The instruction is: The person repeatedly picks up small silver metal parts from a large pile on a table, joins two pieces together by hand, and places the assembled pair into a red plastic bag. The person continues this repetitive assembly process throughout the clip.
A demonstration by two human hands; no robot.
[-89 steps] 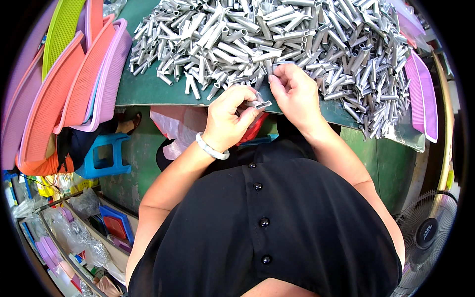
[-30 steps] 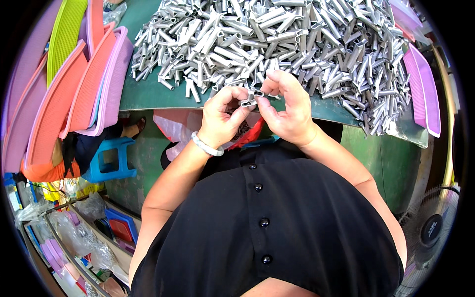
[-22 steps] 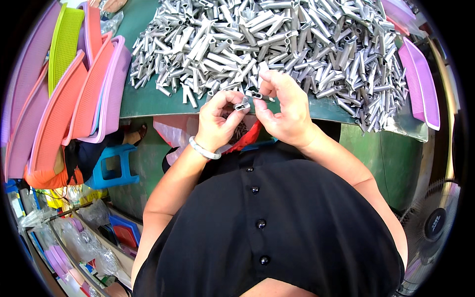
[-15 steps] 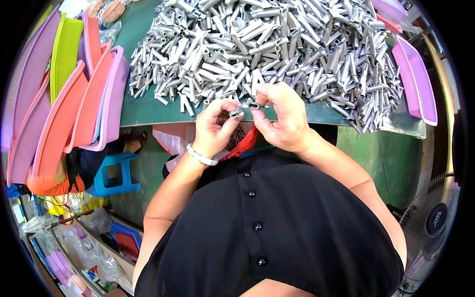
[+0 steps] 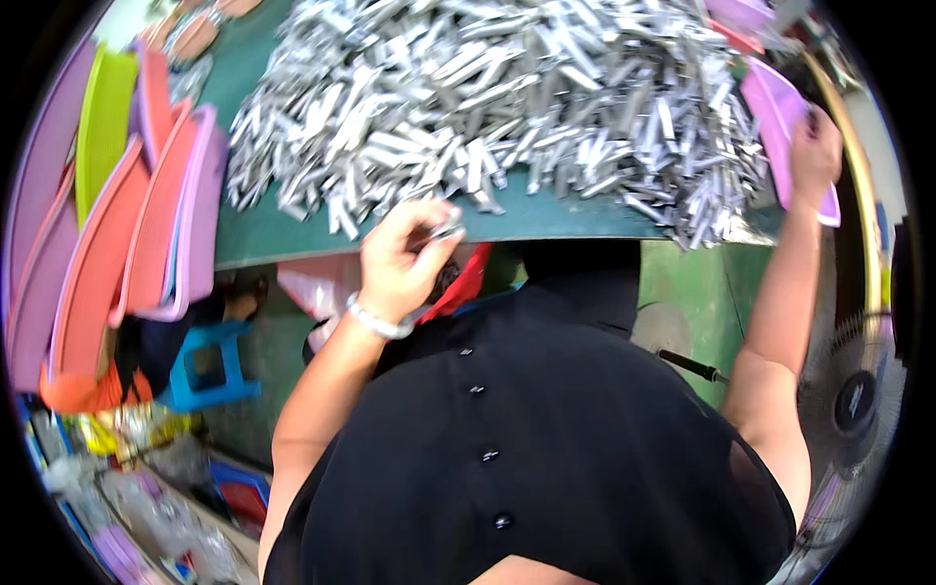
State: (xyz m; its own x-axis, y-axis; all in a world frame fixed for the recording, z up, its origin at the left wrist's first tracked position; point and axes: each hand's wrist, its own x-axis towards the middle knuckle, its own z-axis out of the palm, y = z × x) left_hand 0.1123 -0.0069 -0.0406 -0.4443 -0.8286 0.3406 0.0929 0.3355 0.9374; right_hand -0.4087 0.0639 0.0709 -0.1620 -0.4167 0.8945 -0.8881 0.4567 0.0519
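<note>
My left hand [image 5: 402, 261], with a pale bangle at its wrist, is held at the table's near edge. Its thumb and fingers pinch a short grey metal tube piece [image 5: 448, 228]. Far to the right, my right hand [image 5: 817, 156] is over the purple plastic basket [image 5: 772, 117] at the table's edge. Its fingers are blurred, and whether they hold anything does not show. A large heap of similar metal tube pieces [image 5: 487, 88] covers the table between and beyond my hands.
Stacked pink, purple and green baskets [image 5: 141, 234] stand at the left by a blue stool [image 5: 210, 366] and another person's orange garment [image 5: 83, 390]. A red bag [image 5: 473, 283] hangs below the table's edge [image 5: 575, 232]. A fan [image 5: 856, 400] stands at the right.
My right hand has left the spot beside my left hand and swung far right to the purple basket. My left hand keeps its metal piece. The whole view has shifted slightly.
</note>
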